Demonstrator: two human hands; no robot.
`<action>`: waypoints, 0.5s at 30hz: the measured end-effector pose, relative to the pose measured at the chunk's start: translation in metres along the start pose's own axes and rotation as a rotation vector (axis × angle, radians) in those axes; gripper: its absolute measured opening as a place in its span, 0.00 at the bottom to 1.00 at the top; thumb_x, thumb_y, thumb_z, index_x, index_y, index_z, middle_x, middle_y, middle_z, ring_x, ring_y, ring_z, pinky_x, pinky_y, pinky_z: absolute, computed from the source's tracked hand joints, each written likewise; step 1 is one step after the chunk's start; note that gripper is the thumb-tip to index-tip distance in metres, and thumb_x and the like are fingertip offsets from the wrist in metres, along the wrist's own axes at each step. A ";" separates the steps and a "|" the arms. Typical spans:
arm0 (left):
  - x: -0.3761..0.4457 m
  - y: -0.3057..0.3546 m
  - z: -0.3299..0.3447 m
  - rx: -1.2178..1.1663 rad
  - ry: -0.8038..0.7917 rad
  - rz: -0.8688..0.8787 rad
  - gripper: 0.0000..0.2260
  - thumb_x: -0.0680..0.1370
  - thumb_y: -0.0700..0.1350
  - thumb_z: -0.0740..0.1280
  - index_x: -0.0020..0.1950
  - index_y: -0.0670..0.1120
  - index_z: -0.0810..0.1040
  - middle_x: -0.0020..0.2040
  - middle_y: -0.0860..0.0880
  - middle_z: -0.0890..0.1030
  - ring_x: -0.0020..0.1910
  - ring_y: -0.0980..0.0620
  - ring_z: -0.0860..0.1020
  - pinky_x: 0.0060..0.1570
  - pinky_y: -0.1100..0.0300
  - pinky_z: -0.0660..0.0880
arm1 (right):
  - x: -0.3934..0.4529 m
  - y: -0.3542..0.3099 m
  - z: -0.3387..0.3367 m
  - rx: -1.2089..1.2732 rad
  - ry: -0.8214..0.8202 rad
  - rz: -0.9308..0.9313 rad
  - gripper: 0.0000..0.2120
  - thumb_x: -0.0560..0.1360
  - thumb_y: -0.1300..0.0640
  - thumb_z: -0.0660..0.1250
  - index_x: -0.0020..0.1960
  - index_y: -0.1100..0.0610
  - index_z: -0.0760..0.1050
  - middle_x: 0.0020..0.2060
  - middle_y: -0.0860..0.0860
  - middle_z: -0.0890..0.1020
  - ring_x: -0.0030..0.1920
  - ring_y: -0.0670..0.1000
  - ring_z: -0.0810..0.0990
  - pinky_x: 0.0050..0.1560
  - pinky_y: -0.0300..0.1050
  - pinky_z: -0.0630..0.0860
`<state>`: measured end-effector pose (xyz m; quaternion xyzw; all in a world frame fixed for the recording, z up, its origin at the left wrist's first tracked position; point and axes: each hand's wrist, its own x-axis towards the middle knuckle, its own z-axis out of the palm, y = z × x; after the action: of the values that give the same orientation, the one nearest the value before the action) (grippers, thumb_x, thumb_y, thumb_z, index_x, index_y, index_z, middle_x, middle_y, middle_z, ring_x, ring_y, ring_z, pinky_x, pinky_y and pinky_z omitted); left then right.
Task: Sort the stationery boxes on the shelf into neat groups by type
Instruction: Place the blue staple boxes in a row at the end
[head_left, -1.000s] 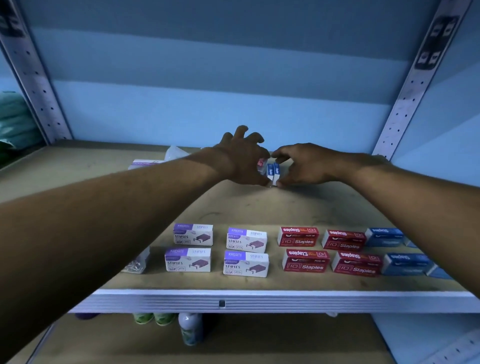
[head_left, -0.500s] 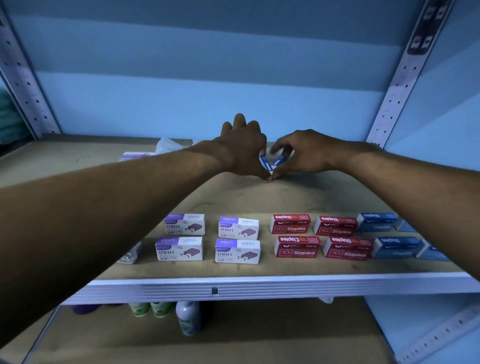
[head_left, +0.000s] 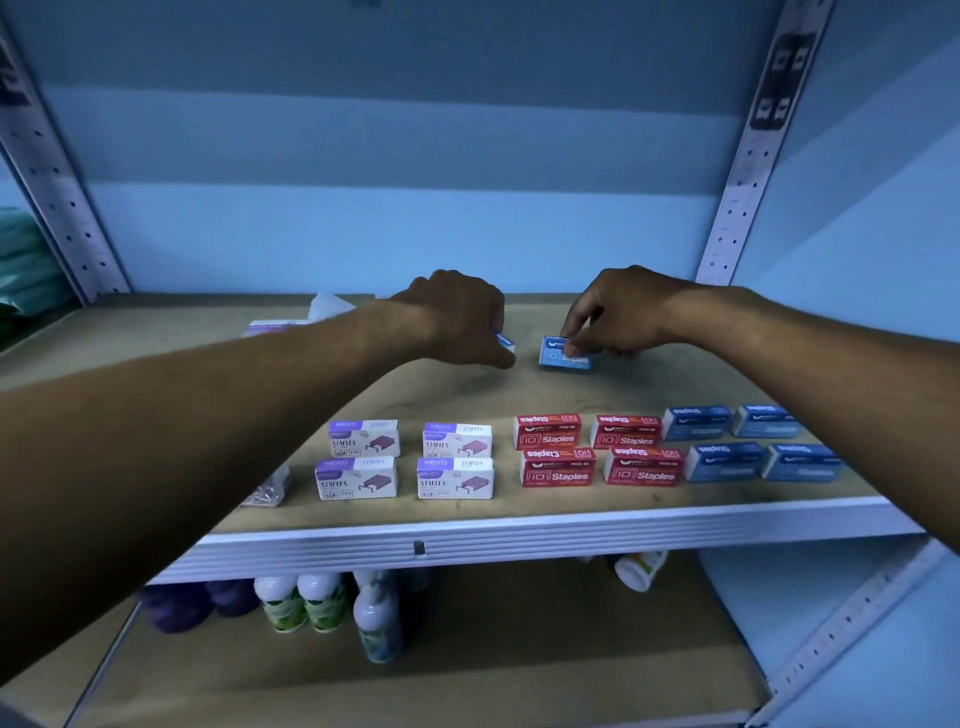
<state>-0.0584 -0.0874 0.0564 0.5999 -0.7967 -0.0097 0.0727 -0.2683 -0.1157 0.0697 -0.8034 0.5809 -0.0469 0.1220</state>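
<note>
Pinching blue "Staples" box (head_left: 564, 356), right hand (head_left: 618, 317); left hand (head_left: 457, 317) grip clamped on seemingly similar box (head_left: 505, 343).

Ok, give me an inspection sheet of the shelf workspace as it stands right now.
Surface: brown shelf board, white front rail; middle bare.
Job's things: front rows grouped: four purple-and-white staple boxes, four red staple boxes, four blue staple boxes. One loose blue box farther back.
Clutter: clear box of clips at front left; clear bag and a purple-edged box at back left.
Hands: left hand closed on a small box, mostly hidden; right hand pinching the loose blue box.
Cables: nothing seen.
Surroundings: blue wall, perforated uprights, bottles on the shelf below.
</note>
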 end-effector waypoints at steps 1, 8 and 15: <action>-0.002 0.001 0.001 -0.026 -0.040 -0.015 0.17 0.70 0.61 0.72 0.55 0.55 0.78 0.57 0.53 0.79 0.55 0.51 0.76 0.57 0.54 0.75 | -0.002 0.000 0.000 0.001 -0.012 0.005 0.09 0.74 0.49 0.75 0.53 0.48 0.85 0.42 0.48 0.85 0.39 0.49 0.83 0.41 0.42 0.81; -0.010 0.005 -0.001 -0.151 -0.233 0.060 0.18 0.73 0.42 0.74 0.61 0.54 0.78 0.64 0.54 0.77 0.65 0.52 0.74 0.66 0.53 0.72 | -0.012 -0.004 0.004 -0.038 -0.100 0.064 0.10 0.71 0.51 0.78 0.52 0.49 0.86 0.36 0.48 0.83 0.35 0.49 0.80 0.34 0.42 0.79; -0.005 0.003 -0.001 -0.202 -0.287 0.074 0.23 0.71 0.31 0.71 0.58 0.54 0.81 0.64 0.54 0.79 0.66 0.53 0.74 0.65 0.51 0.73 | -0.012 -0.007 0.007 -0.016 -0.077 0.095 0.12 0.71 0.53 0.78 0.53 0.52 0.86 0.39 0.50 0.85 0.37 0.50 0.82 0.37 0.43 0.81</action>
<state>-0.0594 -0.0819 0.0575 0.5524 -0.8153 -0.1724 0.0185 -0.2639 -0.1014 0.0660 -0.7770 0.6136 -0.0057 0.1401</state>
